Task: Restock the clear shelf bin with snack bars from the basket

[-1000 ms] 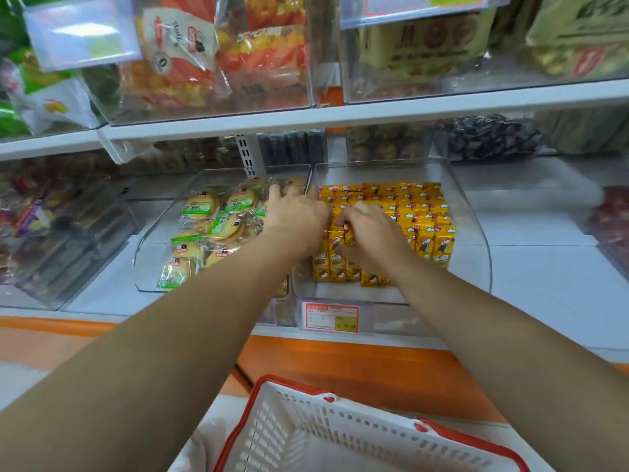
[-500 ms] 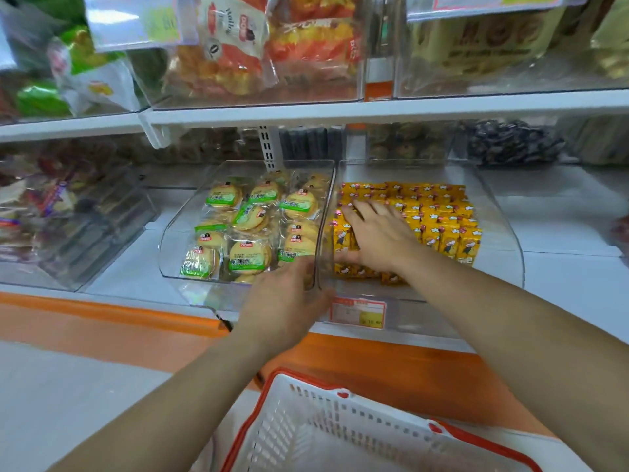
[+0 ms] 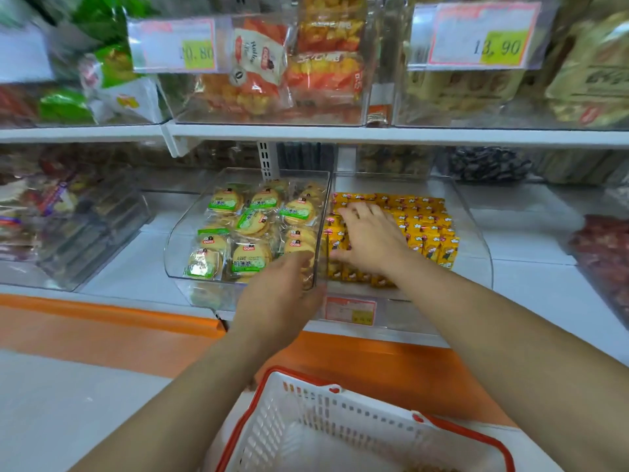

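The right hand (image 3: 369, 238) lay flat, fingers spread, palm down on the yellow snack bars (image 3: 422, 226) packed in rows inside the clear shelf bin (image 3: 476, 240), holding nothing. The left hand (image 3: 282, 294) was at the near edge of the wall between that bin and the bin of green-labelled biscuits (image 3: 238, 229) to the left, fingers curled over the edge; whether it held anything could not be told. A price label (image 3: 350, 310) sat on the bin's near front. The white basket (image 3: 340, 420) with its red rim stood nearest, below both forearms.
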`<control>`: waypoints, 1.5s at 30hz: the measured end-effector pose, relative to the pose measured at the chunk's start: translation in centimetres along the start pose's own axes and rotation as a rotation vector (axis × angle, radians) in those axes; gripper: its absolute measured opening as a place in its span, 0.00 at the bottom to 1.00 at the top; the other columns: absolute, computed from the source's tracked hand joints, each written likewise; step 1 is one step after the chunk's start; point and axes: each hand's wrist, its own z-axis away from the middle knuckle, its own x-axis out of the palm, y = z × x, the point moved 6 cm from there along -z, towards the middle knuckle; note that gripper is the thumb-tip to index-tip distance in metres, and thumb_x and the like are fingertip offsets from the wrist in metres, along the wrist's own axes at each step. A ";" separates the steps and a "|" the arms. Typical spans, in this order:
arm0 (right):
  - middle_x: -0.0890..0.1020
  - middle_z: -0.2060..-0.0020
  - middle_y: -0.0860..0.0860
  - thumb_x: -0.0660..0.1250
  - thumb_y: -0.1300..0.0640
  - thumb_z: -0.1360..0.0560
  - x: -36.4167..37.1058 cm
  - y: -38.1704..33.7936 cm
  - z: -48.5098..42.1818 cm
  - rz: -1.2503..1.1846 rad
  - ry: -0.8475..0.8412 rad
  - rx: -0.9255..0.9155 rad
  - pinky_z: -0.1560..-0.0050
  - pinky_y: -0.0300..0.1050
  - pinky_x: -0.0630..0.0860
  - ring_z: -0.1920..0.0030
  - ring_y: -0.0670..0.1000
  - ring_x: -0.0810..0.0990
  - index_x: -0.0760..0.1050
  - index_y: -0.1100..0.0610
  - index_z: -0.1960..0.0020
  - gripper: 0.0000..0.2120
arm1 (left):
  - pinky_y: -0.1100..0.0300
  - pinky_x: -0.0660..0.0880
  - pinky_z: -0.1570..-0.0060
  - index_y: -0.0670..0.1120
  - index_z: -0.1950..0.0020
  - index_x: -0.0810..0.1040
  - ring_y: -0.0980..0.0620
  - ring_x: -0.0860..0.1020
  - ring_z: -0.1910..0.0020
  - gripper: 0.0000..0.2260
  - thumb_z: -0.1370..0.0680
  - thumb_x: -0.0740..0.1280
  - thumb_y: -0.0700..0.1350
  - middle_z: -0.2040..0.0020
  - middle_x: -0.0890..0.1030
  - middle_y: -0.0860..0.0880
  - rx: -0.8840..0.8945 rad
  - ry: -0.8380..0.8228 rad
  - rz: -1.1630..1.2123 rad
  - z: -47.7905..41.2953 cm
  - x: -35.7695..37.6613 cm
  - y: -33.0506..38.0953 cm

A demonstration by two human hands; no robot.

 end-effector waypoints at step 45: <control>0.79 0.47 0.52 0.70 0.51 0.27 37.6 0.7 31.8 -0.156 -0.972 0.032 0.57 0.48 0.75 0.48 0.56 0.77 0.67 0.50 0.31 0.27 | 0.50 0.82 0.57 0.62 0.43 0.77 0.46 0.83 0.56 0.08 0.16 0.63 0.48 0.47 0.80 0.50 -0.551 -0.848 0.315 25.3 33.1 -17.6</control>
